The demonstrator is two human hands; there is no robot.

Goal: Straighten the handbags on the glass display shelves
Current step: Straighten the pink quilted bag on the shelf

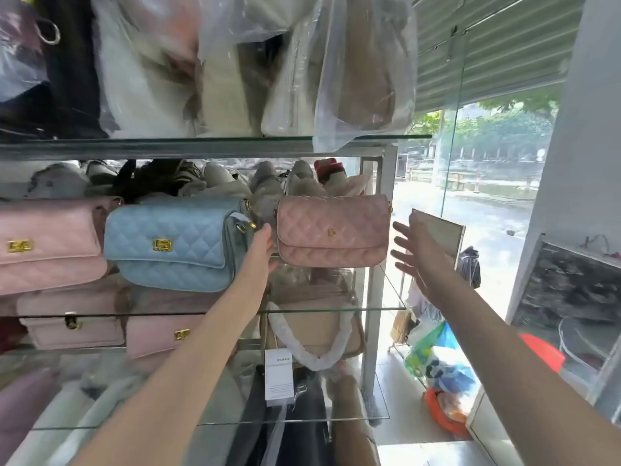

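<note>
Left hand (263, 245), right hand (412, 250) spread, flanking pink handbag (332, 213), lengthwise sideways, clasp (331, 233) forward

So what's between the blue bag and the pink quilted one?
The left hand, reaching into the gap between blue bag and pink quilted bag; head view.

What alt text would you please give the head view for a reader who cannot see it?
A person's left hand and open right hand flank a pink quilted handbag on a glass shelf, beside a blue quilted handbag.
</note>
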